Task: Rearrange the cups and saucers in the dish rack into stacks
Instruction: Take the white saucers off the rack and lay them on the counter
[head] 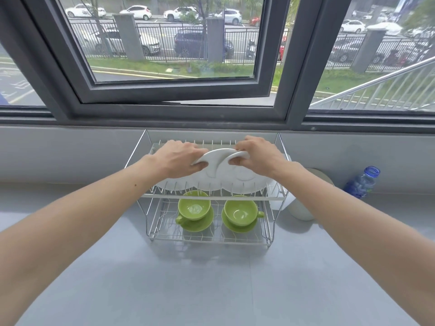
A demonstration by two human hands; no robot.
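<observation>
While two green cups (193, 206) sit on green saucers (237, 225) in the dish rack (150, 231) lower tier, we see the left hand (176, 158) and right hand (257, 157) each gripping a white plate (217, 157) over the upper tier.

Desk (211, 290) in front of the dish rack (150, 208) is open, wide approach lane. Lower tier: two green cups (194, 207) on saucers side by side, narrow gap between, top shelf low overhead. Upper tier crowded with white plates (237, 182) and both hands. Right side blocked by white container (299, 210) and blue bottle (361, 183).
</observation>
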